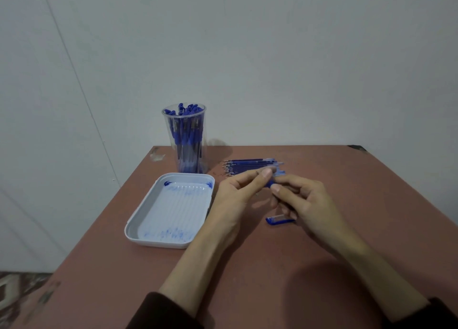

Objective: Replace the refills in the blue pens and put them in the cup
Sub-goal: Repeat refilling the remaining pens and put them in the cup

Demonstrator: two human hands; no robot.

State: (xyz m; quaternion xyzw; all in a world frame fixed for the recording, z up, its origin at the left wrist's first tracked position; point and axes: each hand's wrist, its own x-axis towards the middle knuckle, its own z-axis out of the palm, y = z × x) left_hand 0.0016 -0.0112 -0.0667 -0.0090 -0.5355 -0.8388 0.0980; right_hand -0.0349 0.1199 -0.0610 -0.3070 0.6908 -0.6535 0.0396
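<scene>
In the head view, both hands meet above the middle of the reddish table (pixel 352 180) and share one blue pen (pixel 269 184). The left hand (pixel 235 200) pinches it between thumb and fingers, and the right hand (pixel 306 201) has its fingers curled round the other end. The pen's long axis runs roughly left to right. Only a short blue stretch shows between the two thumbs, so I cannot tell which way the tip points. Its cap (pixel 278 220) lies flat on the table just under the right hand, also left to right, rounded end to the left. Behind the hands the refills (pixel 250 166) lie in a flat row with their metal tips pointing left. The clear cup (pixel 183 116) stands near the far left corner, close to the wall (pixel 272 56), packed with upright pens, caps up. The ink-smeared tray (pixel 133 219) sits in front of it, its long side running toward the near left edge. The widest bare tabletop lies right of the hands.
</scene>
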